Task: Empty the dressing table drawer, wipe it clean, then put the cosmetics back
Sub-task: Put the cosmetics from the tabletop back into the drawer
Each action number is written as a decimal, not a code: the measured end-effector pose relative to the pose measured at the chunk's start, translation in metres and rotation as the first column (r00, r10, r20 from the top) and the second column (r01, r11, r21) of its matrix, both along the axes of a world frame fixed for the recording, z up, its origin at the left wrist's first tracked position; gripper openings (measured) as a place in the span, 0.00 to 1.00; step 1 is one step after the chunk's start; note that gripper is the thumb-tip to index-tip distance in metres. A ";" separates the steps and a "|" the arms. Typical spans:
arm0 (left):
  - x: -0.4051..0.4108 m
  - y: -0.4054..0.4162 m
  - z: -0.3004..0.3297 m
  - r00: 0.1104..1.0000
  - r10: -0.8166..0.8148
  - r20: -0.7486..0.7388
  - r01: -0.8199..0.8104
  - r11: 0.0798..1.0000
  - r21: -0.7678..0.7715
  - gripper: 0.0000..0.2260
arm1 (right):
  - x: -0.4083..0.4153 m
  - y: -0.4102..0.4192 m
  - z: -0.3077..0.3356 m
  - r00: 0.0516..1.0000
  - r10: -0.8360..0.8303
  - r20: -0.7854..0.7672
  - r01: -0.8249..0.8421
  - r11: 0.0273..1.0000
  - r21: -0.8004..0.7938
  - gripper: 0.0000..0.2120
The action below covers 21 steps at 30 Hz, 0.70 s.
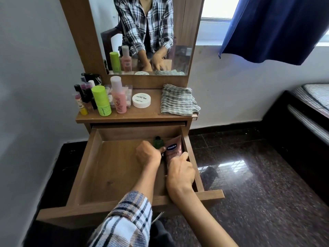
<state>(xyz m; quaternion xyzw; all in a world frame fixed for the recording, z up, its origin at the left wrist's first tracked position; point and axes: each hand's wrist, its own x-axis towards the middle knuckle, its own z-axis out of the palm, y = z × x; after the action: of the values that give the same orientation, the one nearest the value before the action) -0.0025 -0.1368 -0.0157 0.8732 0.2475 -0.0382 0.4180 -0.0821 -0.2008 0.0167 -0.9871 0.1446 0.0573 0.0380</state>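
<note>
Two hands at the right side of the open drawer [85,168]

We see the pink Vaseline tube [173,148] lying against the drawer's right wall, its long axis running front to back, with a small dark green bottle [158,142] just beside it on the left. Our left hand [148,155] curls round the bottle's lower part; our right hand [180,171], the nearer one to the tube, rests its curled fingers on the tube's near end. Whether it really grips it, we cannot tell.
</note>
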 end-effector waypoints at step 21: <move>0.006 0.006 -0.009 0.999 0.052 -0.001 -0.052 0.998 -0.040 0.21 | -0.001 0.004 -0.001 0.993 -0.007 -0.116 0.005 1.000 -0.012 0.17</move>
<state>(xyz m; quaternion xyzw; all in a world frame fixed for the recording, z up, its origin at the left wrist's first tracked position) 0.0040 -0.1312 -0.0243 0.8579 0.2693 -0.0323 0.4364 -0.0831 -0.1965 0.0155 -0.9818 0.1499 0.1137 0.0240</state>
